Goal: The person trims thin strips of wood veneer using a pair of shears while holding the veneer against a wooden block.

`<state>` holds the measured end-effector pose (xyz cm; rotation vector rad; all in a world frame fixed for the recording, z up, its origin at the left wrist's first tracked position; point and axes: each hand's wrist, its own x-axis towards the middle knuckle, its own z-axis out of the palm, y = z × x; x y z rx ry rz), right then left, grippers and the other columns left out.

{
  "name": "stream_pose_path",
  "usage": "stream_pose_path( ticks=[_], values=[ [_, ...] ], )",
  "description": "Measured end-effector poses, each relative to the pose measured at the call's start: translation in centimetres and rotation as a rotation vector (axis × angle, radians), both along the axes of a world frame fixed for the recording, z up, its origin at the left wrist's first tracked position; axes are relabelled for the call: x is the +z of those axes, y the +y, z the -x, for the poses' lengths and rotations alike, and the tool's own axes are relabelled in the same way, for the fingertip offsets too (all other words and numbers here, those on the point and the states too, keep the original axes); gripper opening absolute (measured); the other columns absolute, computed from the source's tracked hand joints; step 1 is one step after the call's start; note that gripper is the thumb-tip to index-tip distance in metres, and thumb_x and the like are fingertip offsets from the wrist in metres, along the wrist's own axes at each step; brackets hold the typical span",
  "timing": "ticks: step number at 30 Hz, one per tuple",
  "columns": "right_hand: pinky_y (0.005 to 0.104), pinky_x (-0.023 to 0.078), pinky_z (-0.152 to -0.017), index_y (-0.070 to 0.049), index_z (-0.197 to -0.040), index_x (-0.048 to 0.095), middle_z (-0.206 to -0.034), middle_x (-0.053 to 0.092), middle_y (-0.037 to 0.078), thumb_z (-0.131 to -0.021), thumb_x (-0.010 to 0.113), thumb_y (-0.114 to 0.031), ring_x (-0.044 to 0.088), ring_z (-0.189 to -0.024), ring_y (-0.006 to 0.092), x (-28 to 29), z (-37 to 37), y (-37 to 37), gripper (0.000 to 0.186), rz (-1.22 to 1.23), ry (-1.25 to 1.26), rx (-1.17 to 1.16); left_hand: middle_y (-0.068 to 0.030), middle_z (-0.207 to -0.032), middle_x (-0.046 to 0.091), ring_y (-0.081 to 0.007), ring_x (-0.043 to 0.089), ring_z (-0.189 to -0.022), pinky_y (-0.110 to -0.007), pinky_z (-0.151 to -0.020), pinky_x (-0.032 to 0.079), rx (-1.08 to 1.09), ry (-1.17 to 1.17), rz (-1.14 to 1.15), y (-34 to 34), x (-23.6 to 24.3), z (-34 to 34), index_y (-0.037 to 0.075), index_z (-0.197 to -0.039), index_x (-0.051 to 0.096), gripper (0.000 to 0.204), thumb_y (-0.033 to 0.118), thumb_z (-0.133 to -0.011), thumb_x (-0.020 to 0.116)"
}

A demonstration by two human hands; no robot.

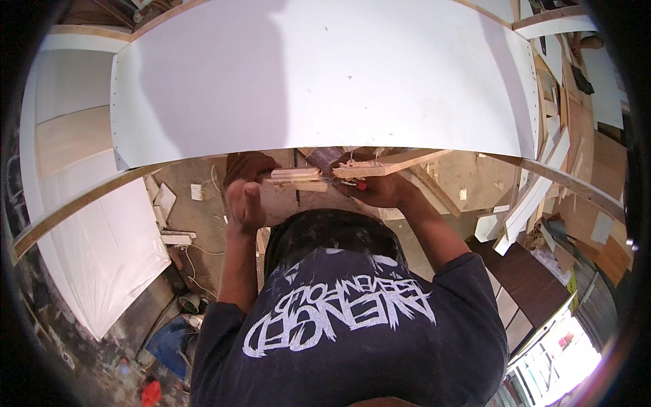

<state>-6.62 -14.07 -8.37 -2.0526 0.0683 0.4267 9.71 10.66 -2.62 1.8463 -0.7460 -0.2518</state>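
The left hand (pixel 245 205) is raised at the left end of a short, pale block of layered wood (pixel 296 175), with the thumb upright; its other fingers are partly in shadow, so I cannot tell whether they touch the block or are clamped on it. The right hand (pixel 381 192) has its fingers closed around a small tool with a red handle (pixel 361 184), whose far end is too small to make out. This tool is just below the left end of a long, pale wooden strip (pixel 407 161) that slants up to the right. Both wood pieces are near the lower edge of a large, smooth white panel (pixel 380 81), in front of the person's black short-sleeved T-shirt with white lettering (pixel 380 346). A dark brown flat board (pixel 525 281) is at the lower right, and a translucent white plastic sheet (pixel 112 271) hangs at the left.
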Motion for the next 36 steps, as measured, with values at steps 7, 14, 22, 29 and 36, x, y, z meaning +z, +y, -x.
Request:
stream_pose_path(
  ticks=[7,14,22,29,36],
  values=[
    [0.0391,0.052,-0.094,-0.006,-0.125,0.064,-0.119,0.065,0.014,-0.098,0.068,-0.026,0.063,-0.110,0.0298,0.5,-0.4,0.4,0.034,-0.107,-0.199,0.000,-0.0112,-0.089,0.069,-0.0210,0.064,-0.081,-0.034,-0.074,0.050,0.042,0.058,-0.129,0.7,-0.5,0.7,-0.001,-0.104,0.070,0.071,0.064,-0.100,0.043],
    [0.0389,0.053,-0.094,-0.006,-0.124,0.064,-0.118,0.064,0.013,-0.094,0.071,-0.026,0.063,-0.110,0.0286,-1.0,-1.0,1.0,0.036,-0.053,-0.245,0.118,-0.0172,-0.087,0.067,-0.0312,0.060,-0.087,-0.041,-0.085,0.044,0.018,0.055,-0.014,0.4,0.0,0.6,-0.003,-0.084,0.067,0.062,0.048,-0.103,0.038],
    [0.0389,0.053,-0.093,-0.004,-0.120,0.063,-0.117,0.065,0.014,-0.094,0.073,-0.028,0.063,-0.111,0.0283,-3.4,-1.8,2.3,0.036,-0.110,-0.269,0.159,-0.0168,-0.099,0.069,-0.0256,0.067,-0.089,-0.040,-0.080,0.054,0.029,0.187,-0.014,2.0,-0.9,1.1,-0.006,-0.102,0.066,0.062,0.051,-0.106,0.042],
    [0.0393,0.053,-0.092,-0.005,-0.116,0.063,-0.109,0.067,0.012,-0.096,0.071,-0.030,0.064,-0.104,0.0281,1.4,-2.9,2.2,0.033,-0.142,0.006,0.166,-0.0174,-0.079,0.067,-0.0299,0.064,-0.078,-0.042,-0.076,0.051,0.068,-0.051,-0.077,1.4,-0.7,0.7,-0.004,-0.079,0.065,0.051,0.032,-0.101,0.038],
    [0.0421,0.053,-0.100,-0.008,-0.132,0.054,-0.123,0.063,0.019,-0.107,0.045,-0.046,0.063,-0.114,0.0355,1.5,-2.4,2.3,0.047,-0.142,0.093,0.257,-0.0188,-0.088,0.069,-0.0284,0.067,-0.081,-0.045,-0.077,0.058,0.064,0.101,-0.044,2.2,-1.2,0.4,-0.006,-0.090,0.067,0.050,0.037,-0.099,0.043]
  ],
)
